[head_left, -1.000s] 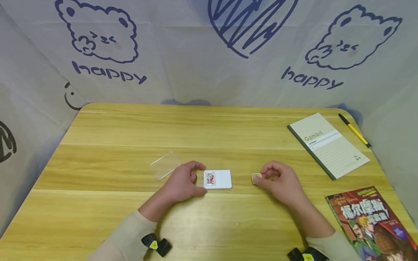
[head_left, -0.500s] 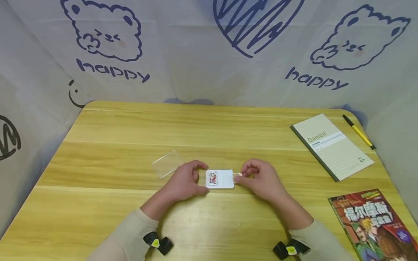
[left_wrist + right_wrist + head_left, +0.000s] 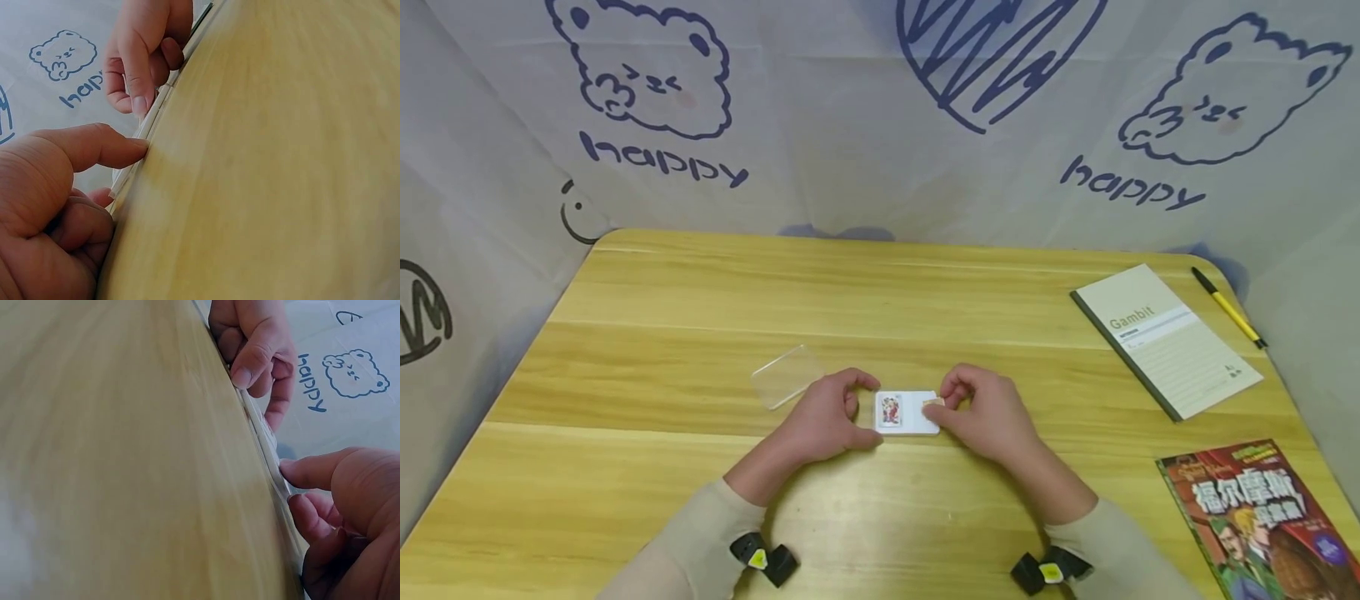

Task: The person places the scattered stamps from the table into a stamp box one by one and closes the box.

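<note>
A flat white case [image 3: 912,422] lies on the wooden table, with a small picture card [image 3: 891,410] at its left end. My left hand [image 3: 822,419] holds the case by its left corners, thumb at the near edge and a finger at the far edge. My right hand [image 3: 988,414] pinches a small tan-edged square piece [image 3: 934,402] over the right end of the case; the thumb hides part of it. In the left wrist view, the case [image 3: 157,107] appears edge-on as a thin strip beside both hands.
A clear plastic cover [image 3: 784,379] lies behind the left hand. Toward the right of the table [image 3: 880,308] are a Gambit notebook [image 3: 1165,342], a yellow and black pen [image 3: 1228,307] and a colourful book [image 3: 1262,517]. A curtain with drawings [image 3: 850,117] hangs behind.
My right hand has moved left with the small square piece, from apart on the table to over the case's right end. The left hand keeps its hold on the case.
</note>
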`<state>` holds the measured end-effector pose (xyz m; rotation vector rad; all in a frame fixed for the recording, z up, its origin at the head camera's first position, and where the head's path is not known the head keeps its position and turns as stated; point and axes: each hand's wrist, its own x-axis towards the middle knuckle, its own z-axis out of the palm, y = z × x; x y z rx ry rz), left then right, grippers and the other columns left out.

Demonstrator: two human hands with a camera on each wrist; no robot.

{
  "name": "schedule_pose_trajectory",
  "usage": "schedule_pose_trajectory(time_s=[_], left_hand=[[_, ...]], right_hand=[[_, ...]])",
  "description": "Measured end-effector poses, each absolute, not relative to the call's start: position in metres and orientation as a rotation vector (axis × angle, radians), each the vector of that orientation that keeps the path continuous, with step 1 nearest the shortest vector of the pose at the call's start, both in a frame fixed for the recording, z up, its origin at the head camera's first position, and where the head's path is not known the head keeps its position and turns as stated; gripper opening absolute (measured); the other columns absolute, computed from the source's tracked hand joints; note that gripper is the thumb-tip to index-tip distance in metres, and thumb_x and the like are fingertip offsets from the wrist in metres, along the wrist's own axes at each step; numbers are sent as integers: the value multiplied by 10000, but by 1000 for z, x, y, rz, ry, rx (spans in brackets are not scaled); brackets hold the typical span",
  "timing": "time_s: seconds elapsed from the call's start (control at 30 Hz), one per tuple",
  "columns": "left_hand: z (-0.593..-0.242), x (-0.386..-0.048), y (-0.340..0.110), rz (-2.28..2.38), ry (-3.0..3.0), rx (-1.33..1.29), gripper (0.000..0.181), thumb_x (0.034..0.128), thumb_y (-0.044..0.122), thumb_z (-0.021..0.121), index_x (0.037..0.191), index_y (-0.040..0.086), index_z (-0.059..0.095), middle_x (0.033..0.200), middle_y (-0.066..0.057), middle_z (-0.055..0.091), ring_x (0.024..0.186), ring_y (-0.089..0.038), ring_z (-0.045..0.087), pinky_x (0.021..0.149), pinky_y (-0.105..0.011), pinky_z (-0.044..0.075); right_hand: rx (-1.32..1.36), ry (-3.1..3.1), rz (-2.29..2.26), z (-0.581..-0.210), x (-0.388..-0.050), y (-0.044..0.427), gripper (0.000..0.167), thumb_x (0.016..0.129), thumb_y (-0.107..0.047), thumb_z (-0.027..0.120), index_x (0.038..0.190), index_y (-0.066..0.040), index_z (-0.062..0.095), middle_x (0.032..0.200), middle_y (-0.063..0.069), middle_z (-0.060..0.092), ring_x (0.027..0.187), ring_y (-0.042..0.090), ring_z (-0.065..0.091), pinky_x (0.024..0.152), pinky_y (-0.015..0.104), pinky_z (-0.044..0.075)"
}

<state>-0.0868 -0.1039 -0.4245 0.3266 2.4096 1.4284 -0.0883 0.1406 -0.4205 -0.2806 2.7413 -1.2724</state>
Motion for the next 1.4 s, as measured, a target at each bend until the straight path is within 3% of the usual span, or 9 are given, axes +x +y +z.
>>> schedule_pose_trajectory(time_s=[0.53, 0.7, 0.87, 1.0, 1.4], left_hand=[[-424, -88, -104, 1424, 2415, 326, 614, 646, 21, 888, 1197, 29, 618, 614, 27, 417, 523, -107, 371, 495, -261, 318], [-424, -87, -103, 1422, 2409, 319, 617, 646, 20, 887, 1200, 29, 616, 615, 23, 419, 521, -110, 374, 488, -260, 317], [-424, -86, -103, 1415, 2409, 312, 624, 644, 21, 889, 1204, 30, 614, 619, 21, 423, 522, -112, 381, 489, -259, 321], [-424, -86, -103, 1413, 2410, 310, 624, 645, 16, 890, 1204, 27, 613, 619, 19, 419, 522, -113, 378, 492, -259, 320], [-421, -85, -103, 1430, 2404, 293, 620, 663, 22, 890, 1216, 23, 612, 616, 17, 408, 521, -117, 366, 494, -256, 310]], right_hand=[[-239, 2764, -1173, -418, -89, 132, 260, 787, -310, 862, 827, -173, 644, 697, -53, 581, 641, 171, 520, 617, 347, 423], [-275, 2714, -1251, -418, -90, 135, 267, 787, -302, 863, 911, -162, 674, 684, -33, 554, 614, 165, 499, 600, 340, 420], [-418, 2595, -1367, -420, -91, 144, 501, 727, -236, 917, 1149, -135, 667, 667, -13, 470, 592, 141, 426, 617, 321, 404], [-474, 2530, -1363, -421, -92, 151, 641, 672, -208, 950, 1232, -130, 649, 651, -27, 410, 590, 126, 383, 648, 327, 395], [-426, 2487, -1327, -426, -94, 155, 525, 703, -204, 931, 1165, -163, 685, 615, -45, 356, 555, 112, 336, 658, 329, 391]])
